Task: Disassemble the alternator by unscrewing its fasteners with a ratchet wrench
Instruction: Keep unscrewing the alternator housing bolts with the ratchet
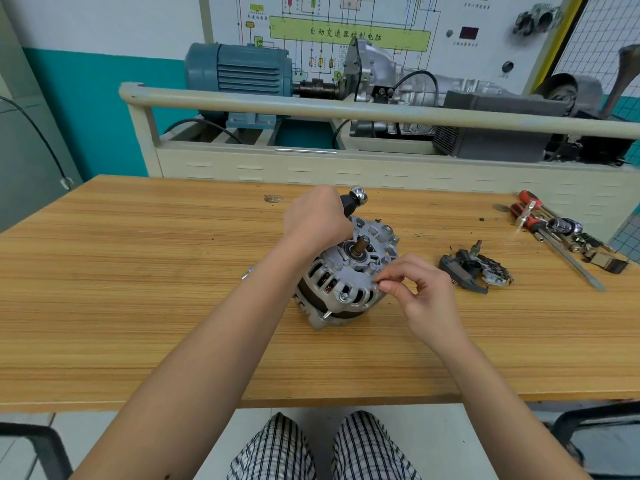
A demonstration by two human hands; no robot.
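One alternator [346, 271], two hands [313, 220] (right perhaps pinching).

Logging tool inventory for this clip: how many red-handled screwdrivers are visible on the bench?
2: both at the table's far right, one red-handled screwdriver behind, the other just nearer, among sockets. More may be hidden in that pile.

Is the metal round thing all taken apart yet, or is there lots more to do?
Partly. One removed piece already lies on the table beside the alternator. Now the left hand grips the ratchet wrench while the right hand pinches something small at the housing edge, probably a loosened bolt. Still left: another bolt sits in the housing, and the two halves are together.
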